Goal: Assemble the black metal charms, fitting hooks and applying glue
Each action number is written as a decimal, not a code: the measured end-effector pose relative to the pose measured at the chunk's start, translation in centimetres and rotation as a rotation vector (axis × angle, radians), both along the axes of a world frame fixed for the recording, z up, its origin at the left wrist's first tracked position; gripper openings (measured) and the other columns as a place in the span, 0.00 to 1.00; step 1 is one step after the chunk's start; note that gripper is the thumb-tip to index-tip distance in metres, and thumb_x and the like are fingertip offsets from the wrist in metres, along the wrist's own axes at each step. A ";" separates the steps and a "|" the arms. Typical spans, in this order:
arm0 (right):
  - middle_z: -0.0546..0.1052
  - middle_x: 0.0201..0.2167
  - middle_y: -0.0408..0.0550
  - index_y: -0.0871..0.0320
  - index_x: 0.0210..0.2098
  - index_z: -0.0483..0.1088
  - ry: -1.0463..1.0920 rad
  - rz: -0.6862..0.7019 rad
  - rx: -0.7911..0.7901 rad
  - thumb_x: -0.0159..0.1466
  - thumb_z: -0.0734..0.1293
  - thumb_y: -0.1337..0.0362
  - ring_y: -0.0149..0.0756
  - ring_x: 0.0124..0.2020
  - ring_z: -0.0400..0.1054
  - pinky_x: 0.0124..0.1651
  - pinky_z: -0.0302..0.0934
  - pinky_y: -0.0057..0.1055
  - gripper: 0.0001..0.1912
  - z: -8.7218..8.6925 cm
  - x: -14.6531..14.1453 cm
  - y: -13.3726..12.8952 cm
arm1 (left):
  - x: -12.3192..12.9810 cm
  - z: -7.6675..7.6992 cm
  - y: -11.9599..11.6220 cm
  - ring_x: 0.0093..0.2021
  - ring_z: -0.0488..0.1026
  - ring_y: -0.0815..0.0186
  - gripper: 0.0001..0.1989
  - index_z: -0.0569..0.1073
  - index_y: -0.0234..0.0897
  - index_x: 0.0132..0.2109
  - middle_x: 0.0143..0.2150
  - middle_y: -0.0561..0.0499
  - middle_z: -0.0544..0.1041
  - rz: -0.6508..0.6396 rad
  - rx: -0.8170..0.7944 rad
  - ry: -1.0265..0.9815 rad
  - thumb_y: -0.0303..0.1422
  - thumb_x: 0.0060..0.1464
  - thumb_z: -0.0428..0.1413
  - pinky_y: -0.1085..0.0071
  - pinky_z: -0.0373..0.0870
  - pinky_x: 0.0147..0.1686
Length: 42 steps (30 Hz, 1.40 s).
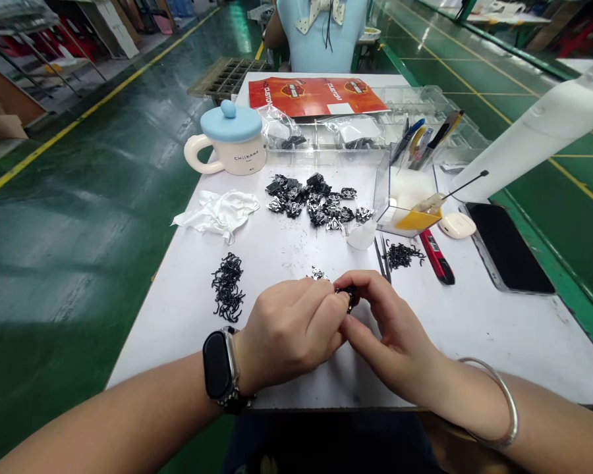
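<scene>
My left hand (296,322) and my right hand (393,336) meet near the front middle of the table. Between their fingertips is a small black part (348,299), mostly covered by the fingers. Both hands are closed on it. Just beyond my left knuckles lies a small black-and-silver piece (318,274), partly hidden. Farther back sits a heap of black-and-silver molded parts (311,197). A pile of thin curved black pieces (228,288) lies left of my hands, and a smaller pile of similar black bits (402,255) lies to the right, next to dark tweezers (383,258).
Around the white table (178,309) stand a lidded mug (237,148), a crumpled white cloth (222,212), a clear pen box (408,197) and a small white bottle (362,234). A red cutter (437,258), earbud case (457,225) and phone (508,247) lie right. Opposite sits a person (321,39).
</scene>
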State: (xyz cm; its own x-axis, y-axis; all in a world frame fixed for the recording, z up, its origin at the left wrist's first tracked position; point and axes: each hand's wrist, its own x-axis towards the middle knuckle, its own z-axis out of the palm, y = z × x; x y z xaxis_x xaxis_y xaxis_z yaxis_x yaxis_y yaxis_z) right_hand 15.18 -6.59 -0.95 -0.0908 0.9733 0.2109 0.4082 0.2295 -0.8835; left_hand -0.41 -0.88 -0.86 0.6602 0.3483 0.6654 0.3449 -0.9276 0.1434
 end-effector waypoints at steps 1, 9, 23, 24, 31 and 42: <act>0.69 0.38 0.46 0.54 0.46 0.60 -0.002 -0.009 -0.015 0.60 0.60 0.72 0.32 0.39 0.64 0.42 0.63 0.31 0.15 0.0 -0.1 -0.1 | 0.0 0.0 -0.1 0.27 0.74 0.64 0.03 0.66 0.34 0.37 0.27 0.48 0.76 0.001 0.006 0.010 0.27 0.53 0.52 0.69 0.70 0.24; 0.68 0.39 0.46 0.54 0.48 0.60 0.004 -0.013 -0.121 0.61 0.59 0.72 0.33 0.40 0.61 0.43 0.60 0.32 0.16 0.0 0.0 -0.5 | 0.4 0.1 0.0 0.24 0.71 0.66 0.01 0.66 0.36 0.34 0.25 0.50 0.74 0.024 0.028 0.040 0.28 0.54 0.52 0.70 0.67 0.22; 0.71 0.46 0.45 0.50 0.52 0.59 0.042 0.105 -0.238 0.63 0.62 0.65 0.34 0.47 0.65 0.50 0.62 0.33 0.17 0.6 3.1 1.0 | 0.3 0.0 0.2 0.24 0.71 0.67 0.06 0.66 0.35 0.35 0.25 0.51 0.74 0.039 -0.087 -0.024 0.25 0.47 0.54 0.72 0.68 0.23; 0.72 0.45 0.45 0.51 0.51 0.60 0.020 0.077 -0.220 0.63 0.62 0.65 0.34 0.47 0.66 0.51 0.62 0.34 0.16 0.7 3.8 1.4 | 0.3 0.0 0.1 0.23 0.70 0.67 0.06 0.67 0.35 0.34 0.24 0.51 0.74 0.041 -0.092 -0.031 0.24 0.46 0.54 0.72 0.68 0.22; 0.73 0.38 0.44 0.52 0.44 0.67 -0.062 0.065 -0.034 0.60 0.67 0.65 0.33 0.40 0.67 0.43 0.63 0.32 0.12 0.8 6.1 2.9 | 0.5 0.7 0.0 0.22 0.67 0.73 0.06 0.68 0.34 0.33 0.25 0.54 0.71 0.074 -0.739 -0.169 0.23 0.44 0.56 0.77 0.63 0.20; 0.68 0.41 0.46 0.53 0.47 0.60 -0.162 -0.057 0.207 0.56 0.68 0.68 0.31 0.37 0.64 0.39 0.63 0.30 0.21 -0.7 1.5 1.6 | 1.6 1.0 0.6 0.13 0.48 0.79 0.07 0.65 0.36 0.34 0.09 0.64 0.57 -0.035 -2.002 -0.676 0.30 0.48 0.57 0.79 0.46 0.18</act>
State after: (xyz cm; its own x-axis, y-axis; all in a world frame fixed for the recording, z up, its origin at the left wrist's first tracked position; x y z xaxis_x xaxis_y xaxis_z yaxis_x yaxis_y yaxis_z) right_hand 16.66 -5.01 -1.70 -0.0861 0.9154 0.3931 0.5575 0.3713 -0.7425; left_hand 1.18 -0.31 0.11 0.5561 0.7131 -0.4269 -0.1836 0.6064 0.7737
